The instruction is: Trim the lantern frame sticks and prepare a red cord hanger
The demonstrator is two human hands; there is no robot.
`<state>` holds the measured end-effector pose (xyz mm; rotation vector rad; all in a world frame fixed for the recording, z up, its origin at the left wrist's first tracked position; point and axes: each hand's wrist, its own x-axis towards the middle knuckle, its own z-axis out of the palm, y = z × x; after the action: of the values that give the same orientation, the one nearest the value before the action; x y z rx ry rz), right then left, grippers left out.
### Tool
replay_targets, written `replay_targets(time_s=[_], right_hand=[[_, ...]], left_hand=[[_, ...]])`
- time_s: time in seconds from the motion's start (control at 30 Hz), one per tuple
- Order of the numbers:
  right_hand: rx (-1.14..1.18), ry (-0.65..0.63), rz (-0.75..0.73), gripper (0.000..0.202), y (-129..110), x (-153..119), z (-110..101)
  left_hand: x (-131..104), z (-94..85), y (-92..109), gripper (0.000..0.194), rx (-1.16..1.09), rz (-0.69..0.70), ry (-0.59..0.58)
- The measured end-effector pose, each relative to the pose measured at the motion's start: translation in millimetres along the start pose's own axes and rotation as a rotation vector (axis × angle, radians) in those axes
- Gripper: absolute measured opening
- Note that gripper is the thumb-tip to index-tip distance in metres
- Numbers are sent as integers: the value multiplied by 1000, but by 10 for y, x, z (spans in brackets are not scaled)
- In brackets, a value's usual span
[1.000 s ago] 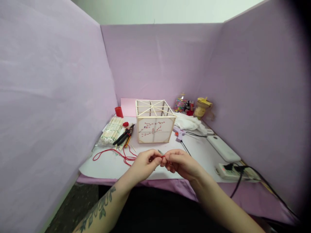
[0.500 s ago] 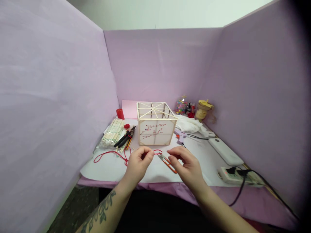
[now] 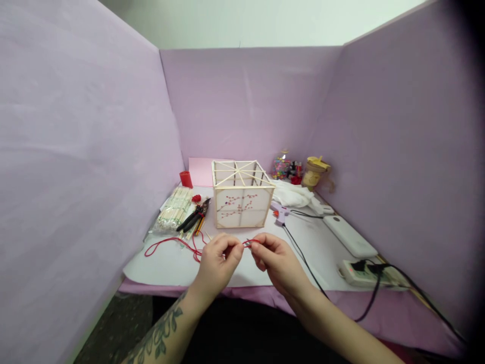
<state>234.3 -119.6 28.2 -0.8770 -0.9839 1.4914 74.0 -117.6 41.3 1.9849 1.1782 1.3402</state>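
Observation:
Red cord (image 3: 250,241) is stretched in a small loop between my two hands at the table's front. My left hand (image 3: 220,260) is closed, pinching the cord between thumb and forefinger. My right hand (image 3: 278,260) is closed too, its fingertips on the cord's other side. Orange-handled thread snips lie under my right hand, mostly hidden; only a bit of the blade (image 3: 248,239) shows by the cord. More of the red cord trails over the table to the left. Just behind my hands stands a box-shaped lantern (image 3: 242,207) with a stick frame and painted blossom branches.
Left of the lantern lie black-handled pliers (image 3: 194,216), a bag of sticks (image 3: 175,210) and a red roll (image 3: 185,179). On the right are a purple glue gun (image 3: 280,213), white cloth (image 3: 291,193), a white box (image 3: 350,236) and a power strip (image 3: 373,275) with cables.
My right hand has moved left and closed on the cord, covering most of the snips. My left hand keeps its pinch, nearly in place.

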Motion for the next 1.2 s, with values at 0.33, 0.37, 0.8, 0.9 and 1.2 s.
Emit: replay_targets(time_s=[0.33, 0.37, 0.8, 0.9, 1.2], right_hand=[[-77, 23, -69, 27, 11, 25, -72], [-108, 29, -87, 26, 11, 19, -81], [-1020, 110, -1046, 34, -45, -8, -149], [-1011, 71, -1000, 16, -45, 10, -125], [-632, 227, -560, 17, -446, 84, -506]], left_hand=[[20, -27, 8, 17, 0, 11, -9], [20, -27, 5, 17, -4, 9, -4], [6, -33, 24, 19, -44, 9, -15], [-8, -35, 15, 20, -29, 14, -42], [366, -400, -28, 19, 189, -29, -429]])
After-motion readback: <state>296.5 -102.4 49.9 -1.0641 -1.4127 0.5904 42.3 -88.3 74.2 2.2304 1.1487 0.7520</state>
